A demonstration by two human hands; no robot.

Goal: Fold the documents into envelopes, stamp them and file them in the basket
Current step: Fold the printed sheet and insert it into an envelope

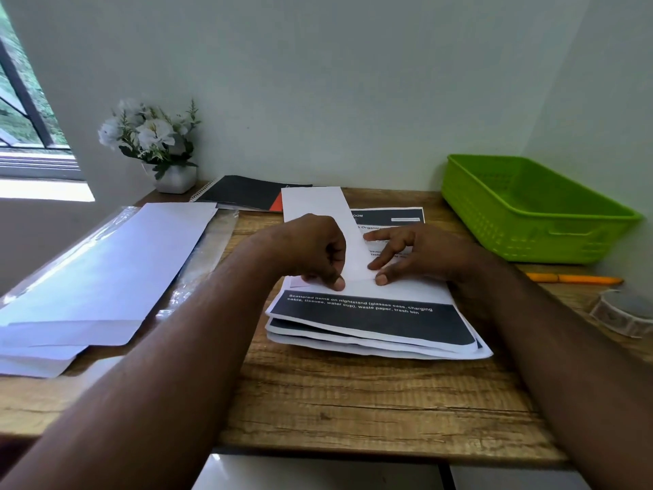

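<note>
While both hands work at the centre of the frame, I note the surroundings first. One green basket [530,206] sits at the right of the wooden desk [353,397], well apart from the paper, with nothing showing inside it from here. Below it, at the right edge, lie one orange pen [572,278] and one roll of stamps [622,313], partly cut off by the frame. At upper left stands one white pot of white flowers [152,143], and just right of it one black spiral notebook [247,197] with an orange corner. Across the left side lies a stack of white envelopes [106,263] on a clear plastic wrapper [208,249]; I cannot count the envelopes. My own forearms cross the lower frame and hide part of the desk.

One stack of documents [371,323] rests at the middle of the desk, at least three sheets by the visible edges, the top one printed with black bands and white text. On it lies one long white folded sheet [318,206], running up toward the notebook; whether it is a folded document or an envelope I cannot tell.

The left hand [311,249] is curled, its thumb pressing down at the lower end of that white sheet. The right hand [413,252] has its fingers spread and nearly straight, thumb and fingertips pressing flat on the sheet's right edge and the printed page beneath.
</note>
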